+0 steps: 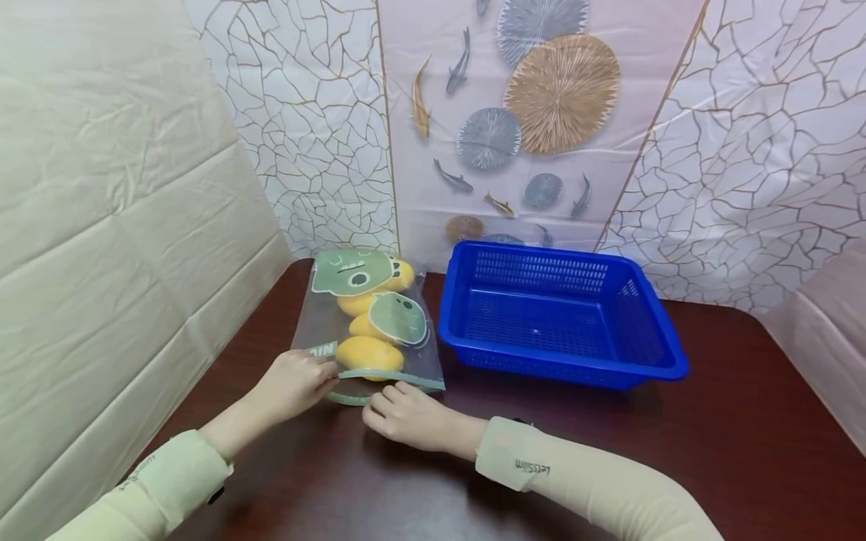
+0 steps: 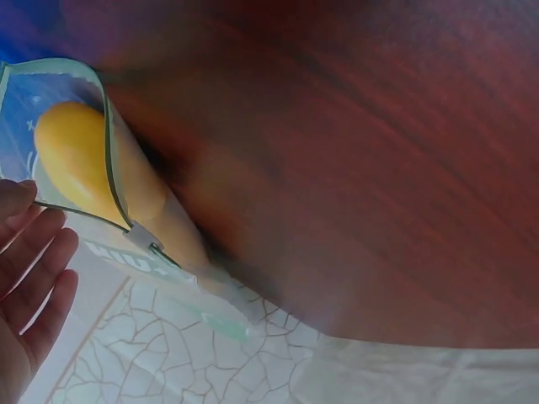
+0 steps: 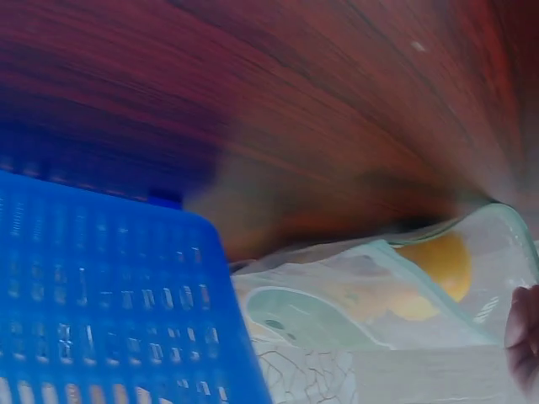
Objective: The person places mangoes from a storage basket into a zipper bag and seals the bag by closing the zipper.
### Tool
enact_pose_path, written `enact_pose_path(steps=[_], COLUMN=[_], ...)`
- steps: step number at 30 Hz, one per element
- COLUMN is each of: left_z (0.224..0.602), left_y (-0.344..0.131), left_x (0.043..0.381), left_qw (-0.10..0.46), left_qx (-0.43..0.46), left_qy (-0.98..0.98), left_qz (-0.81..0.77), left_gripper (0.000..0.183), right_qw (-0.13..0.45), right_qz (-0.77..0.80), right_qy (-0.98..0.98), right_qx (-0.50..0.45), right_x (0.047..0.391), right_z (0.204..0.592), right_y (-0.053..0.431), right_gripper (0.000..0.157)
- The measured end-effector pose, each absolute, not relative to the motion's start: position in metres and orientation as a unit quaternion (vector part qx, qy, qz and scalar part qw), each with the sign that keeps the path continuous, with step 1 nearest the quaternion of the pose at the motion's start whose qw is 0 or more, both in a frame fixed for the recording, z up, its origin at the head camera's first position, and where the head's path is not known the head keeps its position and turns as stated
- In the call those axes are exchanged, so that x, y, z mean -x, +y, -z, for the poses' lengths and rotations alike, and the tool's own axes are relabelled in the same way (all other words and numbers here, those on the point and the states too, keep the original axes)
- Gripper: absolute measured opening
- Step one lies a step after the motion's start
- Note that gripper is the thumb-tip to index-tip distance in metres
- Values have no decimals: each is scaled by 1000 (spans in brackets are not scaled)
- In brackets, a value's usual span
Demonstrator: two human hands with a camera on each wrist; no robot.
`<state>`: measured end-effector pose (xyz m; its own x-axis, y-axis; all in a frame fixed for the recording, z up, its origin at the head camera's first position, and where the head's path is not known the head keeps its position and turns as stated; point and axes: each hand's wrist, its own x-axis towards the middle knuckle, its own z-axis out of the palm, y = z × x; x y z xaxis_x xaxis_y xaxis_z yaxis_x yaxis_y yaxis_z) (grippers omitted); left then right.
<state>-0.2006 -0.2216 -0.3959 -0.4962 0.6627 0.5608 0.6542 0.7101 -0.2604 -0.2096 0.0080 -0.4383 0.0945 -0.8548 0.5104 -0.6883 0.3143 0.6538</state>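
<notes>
A see-through zip bag (image 1: 318,315) with green cartoon prints and a green rim lies on the table, its mouth facing me and gaping. Several yellow fruits, mango-like in shape (image 1: 370,353), are inside. My left hand (image 1: 298,382) pinches the upper rim of the mouth between thumb and forefinger; the left wrist view shows the other fingers (image 2: 50,311) spread loosely. At the mouth's near side, my right hand (image 1: 413,415) grips the lower rim with curled fingers. A small zip slider (image 2: 145,236) sits at the bag's corner. In the right wrist view only fingertips (image 3: 524,324) show.
A blue plastic basket (image 1: 541,364) with slotted walls stands right of the bag. The dark red-brown table (image 1: 731,406) meets a patterned cloth backdrop (image 1: 325,135) behind and a pale cloth wall (image 1: 135,248) on the left.
</notes>
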Motion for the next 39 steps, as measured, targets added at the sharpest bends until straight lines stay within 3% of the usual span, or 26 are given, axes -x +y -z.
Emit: enact_pose_path(steps=[16, 23, 39], left_z=[412, 415, 410], left_y=[-232, -246, -280], left_x=[198, 192, 188], left_qw=[314, 296, 314], left_qx=[396, 386, 366], left_qy=[-863, -874, -876], left_qz=[-1, 6, 11], left_gripper=[26, 29, 18], right_qw=[443, 424, 388], right_qz=[35, 33, 13], right_qy=[-711, -734, -760], right_qx=[-544, -529, -522], right_x=[220, 219, 214], right_z=[443, 442, 438], right_y=[18, 19, 11], right_gripper=[25, 7, 17])
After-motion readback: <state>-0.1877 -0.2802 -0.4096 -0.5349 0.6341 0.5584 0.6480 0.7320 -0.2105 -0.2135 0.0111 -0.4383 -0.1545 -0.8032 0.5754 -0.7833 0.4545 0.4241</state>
